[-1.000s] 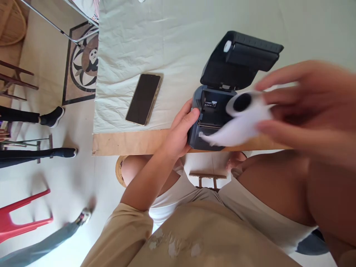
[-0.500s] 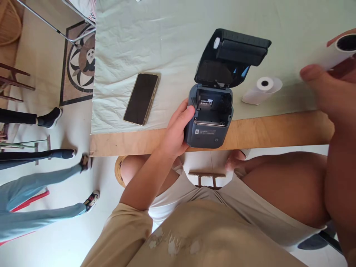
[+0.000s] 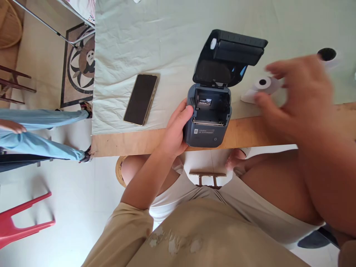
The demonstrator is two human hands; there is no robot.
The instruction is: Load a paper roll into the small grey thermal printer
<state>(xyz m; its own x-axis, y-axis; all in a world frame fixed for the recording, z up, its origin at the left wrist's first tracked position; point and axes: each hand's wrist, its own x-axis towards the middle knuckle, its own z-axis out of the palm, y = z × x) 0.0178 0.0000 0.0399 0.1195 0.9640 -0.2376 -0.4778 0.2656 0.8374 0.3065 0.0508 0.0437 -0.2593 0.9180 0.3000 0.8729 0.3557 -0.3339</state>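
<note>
My left hand [image 3: 178,126] grips the left side of a dark portable label printer [image 3: 204,133] at the table's front edge. Its lid [image 3: 229,55] is flipped up, and the paper bay shows nothing but a small printed sticker inside. My right hand [image 3: 299,92], smeared by motion, has its thumb and fingers apart around a small white paper roll [image 3: 263,83] that stands on the cloth right of the printer. Whether the fingers touch that roll I cannot tell. Behind the right hand stands a larger white roll [image 3: 332,61] with a dark core, partly hidden.
A phone [image 3: 141,99] lies face up on the pale green cloth [image 3: 125,44], left of the printer. A bare wooden strip [image 3: 125,142] runs along the table's front edge. At left are a person's legs in light-blue trousers [image 3: 55,146] and a red stool [image 3: 25,218].
My right hand has let go of the larger roll, now standing on the cloth, and moved left to the small roll. The person in light-blue trousers has moved closer to the table.
</note>
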